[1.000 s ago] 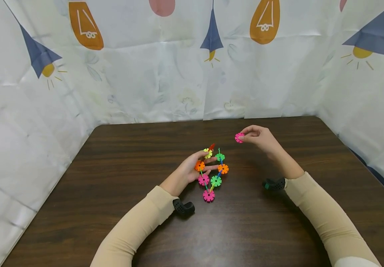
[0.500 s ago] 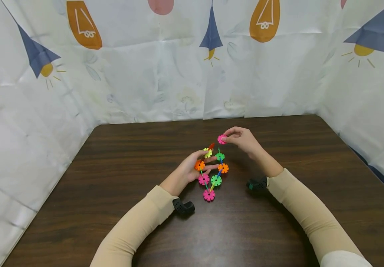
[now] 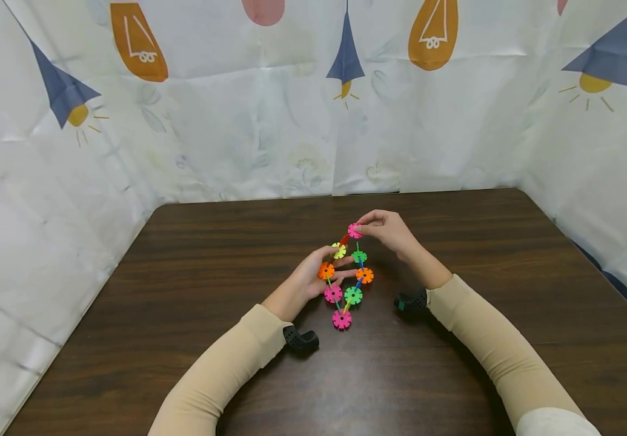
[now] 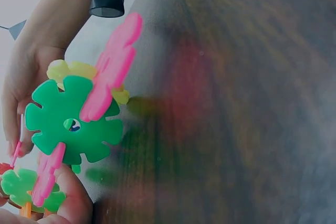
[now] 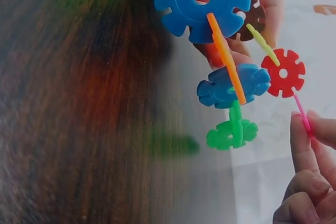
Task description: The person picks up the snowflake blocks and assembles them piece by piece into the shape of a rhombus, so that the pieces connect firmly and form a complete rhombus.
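In the head view my left hand [image 3: 309, 277] holds a chain of slotted plastic snowflake discs [image 3: 364, 276], bent into a near loop over the table. Its thumb lies at the yellow disc [image 3: 339, 250], fingers spread behind the chain. My right hand [image 3: 388, 231] pinches a loose pink disc [image 3: 354, 231] at the loop's far end. The right wrist view has this pink disc [image 5: 302, 113] edge-on, its tip right at the rim of a red disc [image 5: 274, 80]. A green disc [image 4: 52, 124] fills much of the chain's part in the left wrist view.
A dark wood-grain table [image 3: 226, 242] lies under both hands. Behind it and at the sides hangs a white curtain [image 3: 291, 133] printed with lamps. Black wrist cameras sit on the left wrist [image 3: 300, 340] and right wrist [image 3: 411, 301].
My right hand has moved left with the pink disc, from apart on the right to the red disc at the chain's far end. The left hand and the chain have stayed in place.
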Motion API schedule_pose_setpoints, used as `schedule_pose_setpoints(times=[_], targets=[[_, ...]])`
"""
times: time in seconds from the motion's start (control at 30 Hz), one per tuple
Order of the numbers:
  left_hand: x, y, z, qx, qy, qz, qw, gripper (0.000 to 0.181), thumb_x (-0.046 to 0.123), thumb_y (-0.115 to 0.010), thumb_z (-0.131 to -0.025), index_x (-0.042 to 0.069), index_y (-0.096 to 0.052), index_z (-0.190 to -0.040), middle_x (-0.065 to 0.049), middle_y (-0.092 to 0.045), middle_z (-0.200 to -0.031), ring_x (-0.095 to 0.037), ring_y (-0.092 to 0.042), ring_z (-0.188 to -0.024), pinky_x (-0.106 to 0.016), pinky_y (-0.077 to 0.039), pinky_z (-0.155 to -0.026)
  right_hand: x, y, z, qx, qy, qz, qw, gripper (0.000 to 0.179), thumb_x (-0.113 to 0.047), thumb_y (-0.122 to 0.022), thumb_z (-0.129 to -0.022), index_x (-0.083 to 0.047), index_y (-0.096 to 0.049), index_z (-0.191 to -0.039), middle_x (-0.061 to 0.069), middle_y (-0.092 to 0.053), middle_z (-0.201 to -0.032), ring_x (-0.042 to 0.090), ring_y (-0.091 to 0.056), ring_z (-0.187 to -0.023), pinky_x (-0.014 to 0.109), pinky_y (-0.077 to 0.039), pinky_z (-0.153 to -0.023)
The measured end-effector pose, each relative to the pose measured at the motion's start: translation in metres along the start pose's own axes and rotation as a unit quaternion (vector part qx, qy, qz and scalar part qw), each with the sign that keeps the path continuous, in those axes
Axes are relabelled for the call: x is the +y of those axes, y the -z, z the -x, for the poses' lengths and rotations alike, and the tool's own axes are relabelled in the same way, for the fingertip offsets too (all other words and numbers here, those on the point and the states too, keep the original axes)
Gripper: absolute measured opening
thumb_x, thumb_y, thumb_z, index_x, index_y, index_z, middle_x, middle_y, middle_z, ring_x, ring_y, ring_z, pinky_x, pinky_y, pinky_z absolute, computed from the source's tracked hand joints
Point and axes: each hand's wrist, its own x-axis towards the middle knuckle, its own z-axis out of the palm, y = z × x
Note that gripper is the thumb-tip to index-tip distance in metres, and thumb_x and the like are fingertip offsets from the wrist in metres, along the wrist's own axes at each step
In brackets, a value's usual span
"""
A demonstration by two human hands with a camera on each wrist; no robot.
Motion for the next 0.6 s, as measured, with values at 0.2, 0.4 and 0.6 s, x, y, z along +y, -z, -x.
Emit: schedule_pose_setpoints(times=[0.2, 0.4, 0.6], targets=[[0.0, -0.002, -0.001, 0.004, 0.002, 0.0, 1.0, 0.032, 0.024, -0.05, -0.107, 0.009, -0.044, -0.135, -0.018, -0.063, -0.129, -0.046, -0.053, -0.131, -0.022, -0.05, -0.061, 0.0, -0.002, 0.0, 0.004, 0.012, -0.003, 0.9999, 0.03, -0.019, -0.072, -0.098, 0.005, -0.067, -0.116, 0.011, -0.076, -0.102, 0.035, -0.062, -0.113, 0.057, -0.038, -0.109], [-0.001, -0.002, -0.002, 0.007, -0.003, -0.01, 0.9999, 0.025, 0.027, -0.053, -0.106, 0.012, -0.048, -0.125, -0.016, -0.066, -0.122, -0.046, -0.054, -0.129, -0.024, -0.05, -0.064, 0.002, -0.007, -0.001, 0.018, 0.03, -0.004, 0.9994, 0.029, -0.018, -0.072, -0.098, 0.005, -0.067, -0.115, 0.011, -0.076, -0.1, 0.037, -0.063, -0.11, 0.054, -0.041, -0.106], [-0.002, -0.002, -0.003, 0.009, -0.007, -0.031, 0.9994, 0.025, 0.028, -0.057, -0.106, 0.012, -0.055, -0.125, -0.013, -0.068, -0.117, -0.043, -0.058, -0.127, -0.024, -0.051, -0.066, 0.0, -0.012, 0.001, 0.024, 0.044, 0.006, 0.9987, 0.027, -0.019, -0.072, -0.099, 0.005, -0.068, -0.113, 0.016, -0.076, -0.101, 0.036, -0.065, -0.106, 0.052, -0.042, -0.102]])
